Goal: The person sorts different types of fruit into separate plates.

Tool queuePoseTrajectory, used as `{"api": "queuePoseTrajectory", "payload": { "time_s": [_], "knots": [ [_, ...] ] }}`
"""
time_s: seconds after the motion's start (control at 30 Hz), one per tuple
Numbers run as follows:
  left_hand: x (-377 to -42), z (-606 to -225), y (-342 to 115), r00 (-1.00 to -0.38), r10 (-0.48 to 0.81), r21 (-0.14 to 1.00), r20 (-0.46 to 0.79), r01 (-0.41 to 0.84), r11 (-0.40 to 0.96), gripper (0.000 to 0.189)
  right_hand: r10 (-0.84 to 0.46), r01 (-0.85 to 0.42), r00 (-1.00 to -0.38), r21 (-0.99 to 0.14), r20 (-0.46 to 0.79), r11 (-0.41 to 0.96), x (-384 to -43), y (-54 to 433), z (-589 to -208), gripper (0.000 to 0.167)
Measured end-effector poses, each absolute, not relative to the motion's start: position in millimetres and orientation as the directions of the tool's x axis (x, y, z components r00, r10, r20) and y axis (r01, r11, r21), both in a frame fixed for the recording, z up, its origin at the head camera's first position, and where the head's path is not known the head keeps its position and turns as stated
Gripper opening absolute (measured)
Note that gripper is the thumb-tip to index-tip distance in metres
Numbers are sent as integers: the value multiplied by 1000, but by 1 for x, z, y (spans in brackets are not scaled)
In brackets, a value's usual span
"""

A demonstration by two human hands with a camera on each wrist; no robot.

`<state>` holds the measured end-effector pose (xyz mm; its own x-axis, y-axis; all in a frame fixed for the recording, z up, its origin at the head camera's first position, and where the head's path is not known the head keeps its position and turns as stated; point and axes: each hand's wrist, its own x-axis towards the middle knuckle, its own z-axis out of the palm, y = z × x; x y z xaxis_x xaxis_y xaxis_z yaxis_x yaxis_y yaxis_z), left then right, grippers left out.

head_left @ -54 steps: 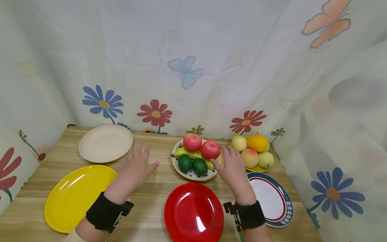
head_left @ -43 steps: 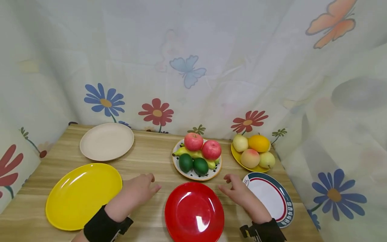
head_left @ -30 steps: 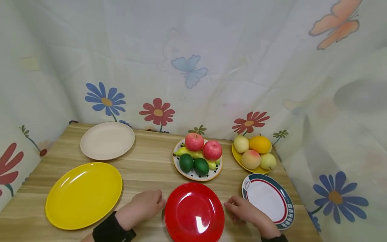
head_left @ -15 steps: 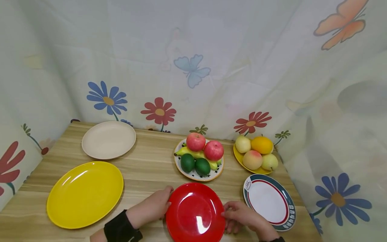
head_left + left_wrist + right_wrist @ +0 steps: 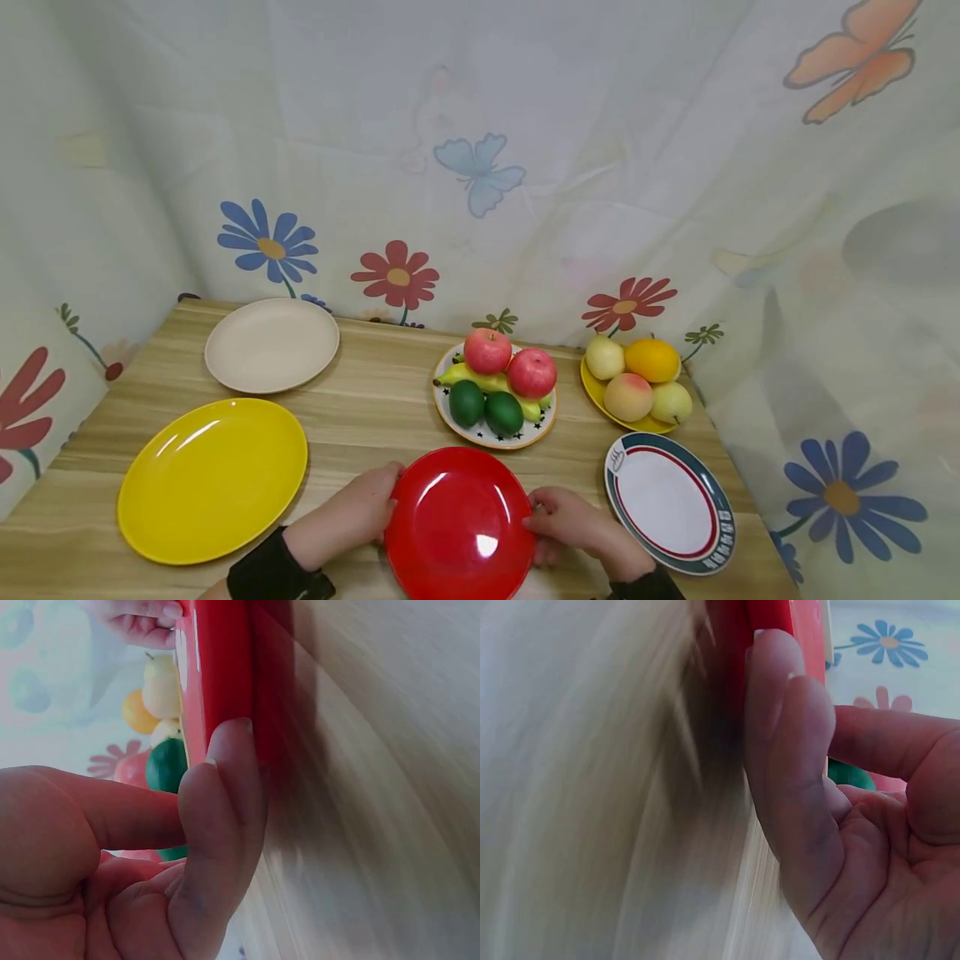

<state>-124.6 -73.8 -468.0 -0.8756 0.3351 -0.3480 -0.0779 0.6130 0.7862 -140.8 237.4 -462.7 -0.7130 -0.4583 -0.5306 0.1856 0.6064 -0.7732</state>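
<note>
A round, glossy red plate [image 5: 459, 525] is at the front middle of the table, held between both hands. My left hand [image 5: 358, 508] pinches its left rim, thumb above and fingers beneath, as the left wrist view shows with the fingertips [image 5: 232, 750] under the edge. On the opposite rim my right hand [image 5: 573, 523] pinches in the same way, its fingertips [image 5: 776, 671] curled below the plate. A dark shadow lies on the wood under the plate in both wrist views.
Behind the red plate stands a star-patterned plate [image 5: 454, 417] with apples, bananas and green fruit. A small yellow plate [image 5: 592, 392] of fruit is at back right, a green-rimmed white plate [image 5: 663, 500] in front of it. At left are a yellow plate [image 5: 213, 483] and a beige plate [image 5: 272, 346].
Both hands have come down and back from beside the fruit to the red plate's two sides and taken hold of its rim. The plate has shifted a little to the left.
</note>
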Motion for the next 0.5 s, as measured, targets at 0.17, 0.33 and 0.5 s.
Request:
{"api": "queuePoseTrajectory", "payload": {
  "time_s": [0.17, 0.33, 0.5],
  "knots": [
    [-122, -468, -85, -894, 293, 774, -339, -89, 626, 38, -482, 156, -722, -795, -497, 586, -146, 222, -465, 12],
    [-124, -468, -94, -894, 279, 776, -350, -110, 621, 38, -480, 149, -724, -791, -496, 594, -152, 211, -465, 9],
    [-124, -467, -100, -901, 240, 755, -361, -131, 643, 38, -487, 138, -725, -796, -487, 589, -156, 202, -463, 7]
  ]
}}
